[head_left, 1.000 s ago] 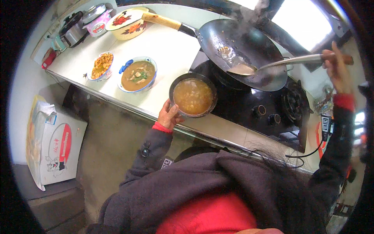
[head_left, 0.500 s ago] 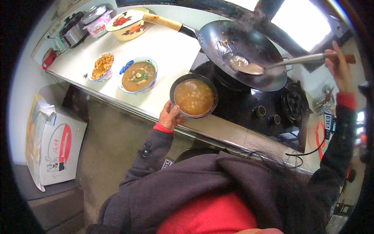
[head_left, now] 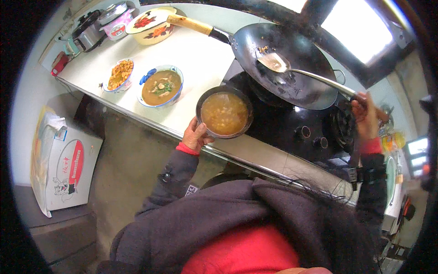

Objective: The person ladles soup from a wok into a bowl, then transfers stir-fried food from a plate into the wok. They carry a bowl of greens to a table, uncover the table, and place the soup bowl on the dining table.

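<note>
Standing at the counter [head_left: 196,59], I have a bowl of orange-brown pieces [head_left: 120,75] leftmost of the food, then a blue-rimmed bowl of soup [head_left: 182,86] with greens on top. Next, my left hand [head_left: 197,134] has the dark bowl [head_left: 223,89] by its near left side, thumb up by the rim, fingers curled in below; it's well filled with broth, at the counter's front edge beside the stove [head_left: 283,125]. I can't tell whether the counter bears any weight. A tilted wrist or slipping thumb could slop broth over my fingers, and if it's hot I might let go. Farther right is the wok [head_left: 292,84], a few scraps inside, with the blade of the spatula [head_left: 276,63] over them. At the far end my right hand [head_left: 363,116] is curled round its handle, though blur hides the fingers' exact set; a careless sweep could jolt the wok or flick drops on the stove.
</note>
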### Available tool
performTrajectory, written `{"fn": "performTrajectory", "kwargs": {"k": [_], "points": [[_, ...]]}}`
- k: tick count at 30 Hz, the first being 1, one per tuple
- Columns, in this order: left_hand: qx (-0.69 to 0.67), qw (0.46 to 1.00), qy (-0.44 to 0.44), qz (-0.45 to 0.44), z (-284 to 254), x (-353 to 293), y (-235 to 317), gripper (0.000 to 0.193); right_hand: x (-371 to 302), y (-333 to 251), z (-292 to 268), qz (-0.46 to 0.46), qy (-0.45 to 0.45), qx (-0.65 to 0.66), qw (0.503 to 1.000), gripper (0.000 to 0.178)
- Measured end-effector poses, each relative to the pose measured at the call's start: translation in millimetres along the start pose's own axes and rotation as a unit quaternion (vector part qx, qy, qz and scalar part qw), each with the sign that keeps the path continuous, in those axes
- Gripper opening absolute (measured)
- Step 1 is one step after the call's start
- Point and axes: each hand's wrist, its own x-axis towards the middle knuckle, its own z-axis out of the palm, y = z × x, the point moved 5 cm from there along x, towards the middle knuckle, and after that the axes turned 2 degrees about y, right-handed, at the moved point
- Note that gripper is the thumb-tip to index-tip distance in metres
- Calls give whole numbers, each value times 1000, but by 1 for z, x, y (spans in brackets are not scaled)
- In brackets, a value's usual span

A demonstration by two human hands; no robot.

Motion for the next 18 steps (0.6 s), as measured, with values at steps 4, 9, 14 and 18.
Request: {"fn": "performTrajectory", "kwargs": {"k": [4, 9, 14, 18], "points": [[19, 1000, 4, -18, 16, -10, -1, 64, -18, 25, 18, -56, -30, 142, 988, 32], [15, 1000, 10, -22, 30, -20, -10, 60, -32, 20, 26, -32, -8, 204, 978, 32], [17, 1000, 4, 5, 26, -27, -13, 59, -41, 27, 26, -33, 18, 211, 977, 31], [46, 999, 3, 5, 19, -34, -12, 57, -42, 23, 29, -79, -4, 232, 969, 27]]}}
